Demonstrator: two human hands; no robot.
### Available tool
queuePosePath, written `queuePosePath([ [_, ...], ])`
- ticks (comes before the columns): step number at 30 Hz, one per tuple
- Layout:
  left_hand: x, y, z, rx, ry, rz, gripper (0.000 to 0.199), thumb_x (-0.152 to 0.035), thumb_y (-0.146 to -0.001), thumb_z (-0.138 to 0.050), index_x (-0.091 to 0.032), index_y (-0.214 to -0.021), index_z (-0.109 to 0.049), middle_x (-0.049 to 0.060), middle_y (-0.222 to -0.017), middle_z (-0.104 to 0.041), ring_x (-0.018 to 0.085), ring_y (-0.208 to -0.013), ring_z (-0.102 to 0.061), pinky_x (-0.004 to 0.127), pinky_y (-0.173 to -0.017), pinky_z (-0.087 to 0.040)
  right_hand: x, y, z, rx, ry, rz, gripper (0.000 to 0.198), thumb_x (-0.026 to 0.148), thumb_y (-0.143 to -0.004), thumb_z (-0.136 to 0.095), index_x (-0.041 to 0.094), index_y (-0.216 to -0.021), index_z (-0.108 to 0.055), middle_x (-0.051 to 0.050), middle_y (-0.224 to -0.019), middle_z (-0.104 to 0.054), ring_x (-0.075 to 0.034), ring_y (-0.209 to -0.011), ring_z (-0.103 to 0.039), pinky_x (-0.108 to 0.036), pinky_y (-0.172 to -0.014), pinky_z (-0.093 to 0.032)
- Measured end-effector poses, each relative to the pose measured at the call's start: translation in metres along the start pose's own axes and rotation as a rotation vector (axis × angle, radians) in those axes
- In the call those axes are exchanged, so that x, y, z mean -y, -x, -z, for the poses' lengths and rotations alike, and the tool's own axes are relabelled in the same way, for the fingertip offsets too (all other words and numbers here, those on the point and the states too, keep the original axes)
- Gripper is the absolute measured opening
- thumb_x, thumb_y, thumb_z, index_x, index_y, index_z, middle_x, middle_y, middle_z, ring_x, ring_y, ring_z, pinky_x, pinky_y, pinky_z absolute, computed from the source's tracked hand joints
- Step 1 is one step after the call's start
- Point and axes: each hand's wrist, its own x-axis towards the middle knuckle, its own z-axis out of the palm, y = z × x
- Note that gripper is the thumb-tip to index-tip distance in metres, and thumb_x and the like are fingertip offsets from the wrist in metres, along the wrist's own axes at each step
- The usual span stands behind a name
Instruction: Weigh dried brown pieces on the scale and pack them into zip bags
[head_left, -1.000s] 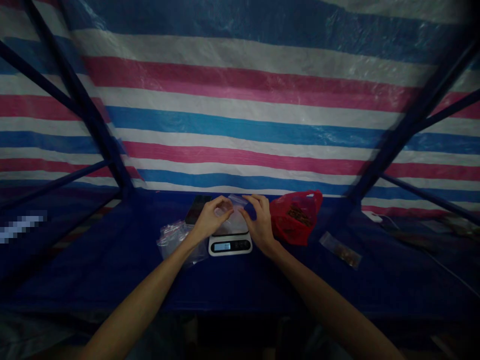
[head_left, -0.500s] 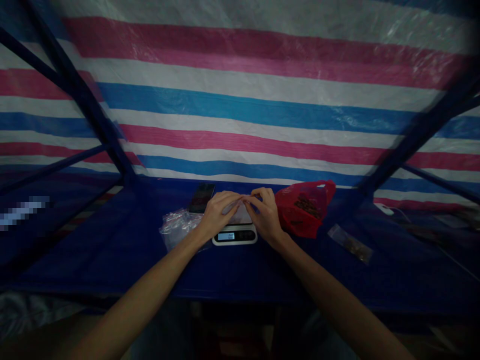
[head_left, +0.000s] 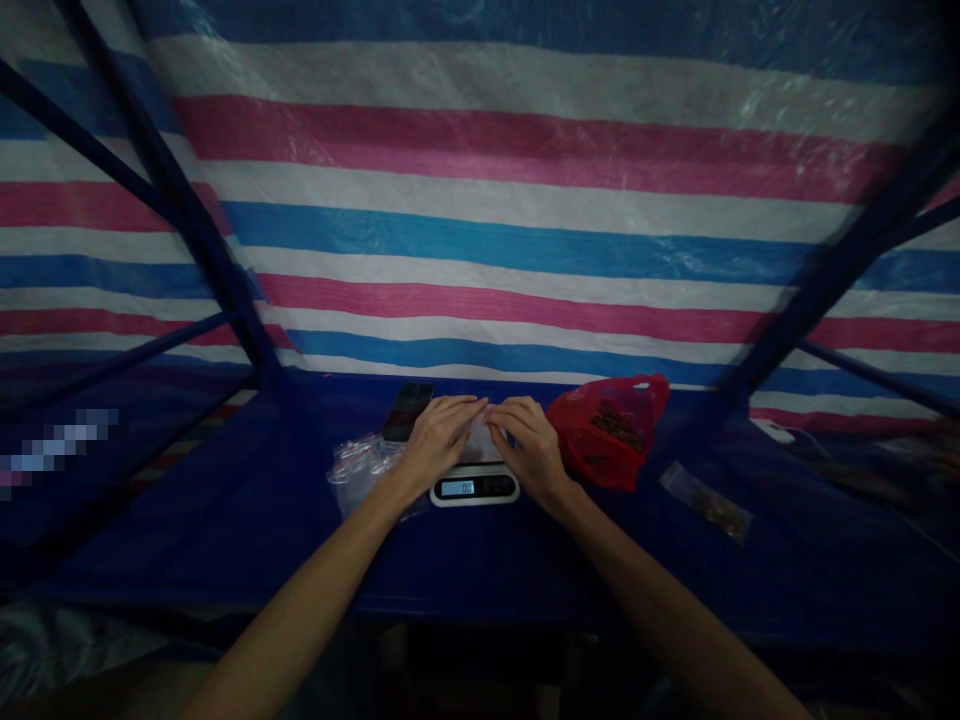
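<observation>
A clear plastic zip bag (head_left: 480, 440) is held over a white digital scale (head_left: 475, 490) with a lit display. My left hand (head_left: 437, 430) pinches the bag's upper edge from the left. My right hand (head_left: 527, 432) pinches the same edge from the right, its fingertips close to the left ones. Just right of my right hand sits a red plastic bag (head_left: 577, 440), open, with small brown pieces (head_left: 616, 425) inside. A pile of clear zip bags (head_left: 360, 475) lies beside my left wrist, and a dark phone (head_left: 407, 410) is behind it.
On the right of the blue table (head_left: 300, 560) lies a filled clear bag (head_left: 709, 505). Farther right are a white plug-like piece (head_left: 772, 431) and its cable. Blue frame bars (head_left: 202, 230) slant up on both sides, before a striped plastic sheet (head_left: 510, 230).
My view has tilted up a little, so everything sits lower in the picture. Both hands stay on the zip bag over the scale, with fingers slightly shifted along its edge.
</observation>
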Motion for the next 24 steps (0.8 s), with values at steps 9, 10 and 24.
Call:
queuePosePath([
  [9,-0.009,-0.001,0.008,0.132,-0.127,0.029,0.054,-0.009,-0.088,-0.048,-0.017,-0.142,-0.053,0.013,-0.128,-0.066,0.027,-0.124,-0.054,0.048,-0.107,-0.043,0.004,0.001,-0.002,0.083,-0.007,0.131,0.018,0.015,-0.096,-0.059,0.019,-0.110,-0.070,-0.010,-0.106,-0.076,-0.023,-0.108,-0.066,-0.042,-0.091,-0.053],
  [10,-0.009,-0.001,0.008,0.146,-0.137,0.028,0.053,-0.011,-0.090,-0.049,-0.016,-0.143,-0.053,0.013,-0.128,-0.065,0.028,-0.124,-0.053,0.048,-0.107,-0.043,0.004,0.001,-0.002,0.097,-0.012,0.136,0.018,0.015,-0.097,-0.059,0.020,-0.111,-0.070,-0.009,-0.107,-0.076,-0.023,-0.108,-0.066,-0.042,-0.091,-0.053],
  [24,-0.018,-0.002,0.010,0.263,-0.109,-0.031,0.025,-0.011,-0.081,-0.053,-0.018,-0.104,-0.058,0.011,-0.107,-0.064,0.027,-0.108,-0.057,0.043,-0.097,-0.046,0.033,0.004,-0.003,0.533,0.104,0.167,0.024,0.014,-0.090,-0.056,0.013,-0.110,-0.068,-0.014,-0.109,-0.073,-0.026,-0.105,-0.067,-0.039,-0.096,-0.055],
])
